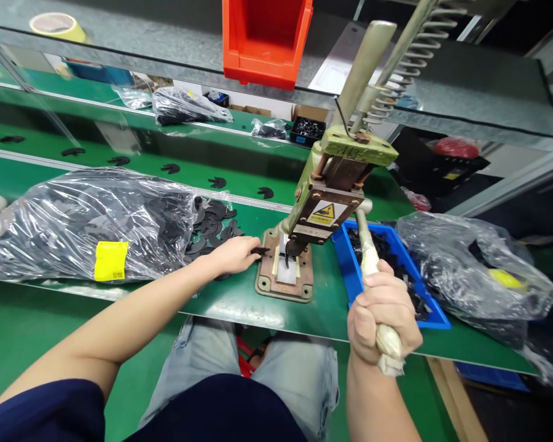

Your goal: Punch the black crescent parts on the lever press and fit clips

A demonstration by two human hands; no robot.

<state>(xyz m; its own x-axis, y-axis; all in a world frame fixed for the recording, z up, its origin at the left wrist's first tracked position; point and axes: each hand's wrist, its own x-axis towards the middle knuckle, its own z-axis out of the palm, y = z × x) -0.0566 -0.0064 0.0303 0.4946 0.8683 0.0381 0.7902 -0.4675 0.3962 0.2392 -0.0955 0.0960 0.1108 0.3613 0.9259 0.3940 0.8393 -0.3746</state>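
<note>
Pinch risk, I reckon — yank that pale tape-wrapped metal lever with the left hand too close and the green metal press could nip it. Left arm's outstretched, hand pinching a small black piece at the brown metal base plate's left edge; right hand clenches the lever — forearm upright.
</note>
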